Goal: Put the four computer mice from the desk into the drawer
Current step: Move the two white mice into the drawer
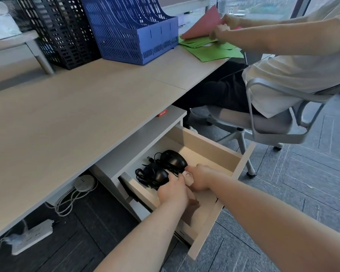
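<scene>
The wooden drawer (208,149) under the desk stands pulled out. Inside it lie two black wired mice, one farther back (175,158) and one nearer (160,176), with their black cables (143,174) tangled beside them. Both my hands are down in the drawer. My right hand (201,177) is closed around a pale pink mouse (188,178), whose top shows between my hands. My left hand (173,190) rests against that pink mouse and the nearer black mouse, fingers curled. A fourth mouse is not visible.
The desk top (77,114) carries a blue file rack (133,30) and a black mesh rack (61,32) at the back. Another person (292,61) sits on a grey chair to the right, handling green and pink paper. Power strips (29,238) lie on the floor.
</scene>
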The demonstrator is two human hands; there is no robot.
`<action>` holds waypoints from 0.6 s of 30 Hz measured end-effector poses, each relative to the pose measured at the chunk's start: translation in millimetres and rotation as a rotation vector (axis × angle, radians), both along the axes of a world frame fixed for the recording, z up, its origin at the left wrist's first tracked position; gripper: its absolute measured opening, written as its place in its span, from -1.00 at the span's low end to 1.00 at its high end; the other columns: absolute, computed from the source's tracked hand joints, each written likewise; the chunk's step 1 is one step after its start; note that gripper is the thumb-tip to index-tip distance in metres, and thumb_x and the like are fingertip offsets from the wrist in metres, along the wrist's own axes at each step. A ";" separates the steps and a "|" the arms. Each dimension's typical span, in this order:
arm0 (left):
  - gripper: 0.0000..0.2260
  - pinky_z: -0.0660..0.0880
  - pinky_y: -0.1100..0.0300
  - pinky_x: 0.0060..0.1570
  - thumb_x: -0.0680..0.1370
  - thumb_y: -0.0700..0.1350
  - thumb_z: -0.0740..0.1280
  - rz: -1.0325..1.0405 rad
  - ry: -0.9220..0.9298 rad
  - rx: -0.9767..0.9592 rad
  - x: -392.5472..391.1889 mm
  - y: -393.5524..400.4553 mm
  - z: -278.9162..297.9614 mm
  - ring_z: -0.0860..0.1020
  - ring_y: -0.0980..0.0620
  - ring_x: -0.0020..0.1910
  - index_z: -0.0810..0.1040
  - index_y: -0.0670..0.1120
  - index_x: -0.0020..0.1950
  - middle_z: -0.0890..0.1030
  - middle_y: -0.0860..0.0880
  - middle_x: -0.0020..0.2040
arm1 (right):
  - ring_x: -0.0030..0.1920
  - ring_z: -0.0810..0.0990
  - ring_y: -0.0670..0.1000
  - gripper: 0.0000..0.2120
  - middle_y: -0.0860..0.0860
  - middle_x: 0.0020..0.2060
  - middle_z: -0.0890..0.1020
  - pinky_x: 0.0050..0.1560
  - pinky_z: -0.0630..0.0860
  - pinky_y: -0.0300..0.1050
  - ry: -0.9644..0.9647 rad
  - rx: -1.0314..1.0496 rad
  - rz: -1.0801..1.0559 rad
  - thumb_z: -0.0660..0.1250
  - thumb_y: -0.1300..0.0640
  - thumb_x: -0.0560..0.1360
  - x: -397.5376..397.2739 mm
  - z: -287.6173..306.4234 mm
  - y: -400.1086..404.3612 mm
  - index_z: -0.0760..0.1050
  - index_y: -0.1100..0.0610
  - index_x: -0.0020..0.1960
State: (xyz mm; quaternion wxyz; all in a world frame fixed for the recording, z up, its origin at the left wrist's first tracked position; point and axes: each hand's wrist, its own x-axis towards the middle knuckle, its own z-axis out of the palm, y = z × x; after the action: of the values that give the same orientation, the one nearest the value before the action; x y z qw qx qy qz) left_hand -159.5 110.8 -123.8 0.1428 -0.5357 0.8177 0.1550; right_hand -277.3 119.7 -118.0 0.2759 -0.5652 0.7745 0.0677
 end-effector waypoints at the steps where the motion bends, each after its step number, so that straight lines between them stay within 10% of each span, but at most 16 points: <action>1: -0.10 0.48 0.09 -0.07 0.23 0.35 0.48 -0.007 -0.004 -0.017 0.7 -0.3 -0.1 0.57 -0.11 0.15 0.23 0.02 0.42 0.34 -0.08 0.33 | 0.33 0.42 0.27 -0.45 0.20 0.32 0.41 0.27 0.45 0.11 0.004 -0.010 -0.003 0.21 -0.07 0.51 0.2 0.5 0.1 0.25 0.03 0.46; 18: -0.77 0.38 0.08 -0.14 0.58 -0.01 0.21 -0.063 0.135 -0.376 42.5 -18.6 116.6 0.52 -0.12 0.12 0.40 -0.08 0.18 0.52 -0.08 0.16 | 0.26 0.37 0.16 -0.69 0.12 0.19 0.46 0.16 0.43 0.03 0.328 -0.326 -0.399 0.21 0.23 0.47 -9.3 76.8 38.0 0.46 0.12 0.20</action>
State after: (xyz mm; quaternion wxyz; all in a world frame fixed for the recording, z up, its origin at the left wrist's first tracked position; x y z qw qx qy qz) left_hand -117.0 92.2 -7.2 -0.0098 -0.5155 0.8563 0.0305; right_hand -286.6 157.7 -41.3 0.0608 -0.4203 0.9051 -0.0226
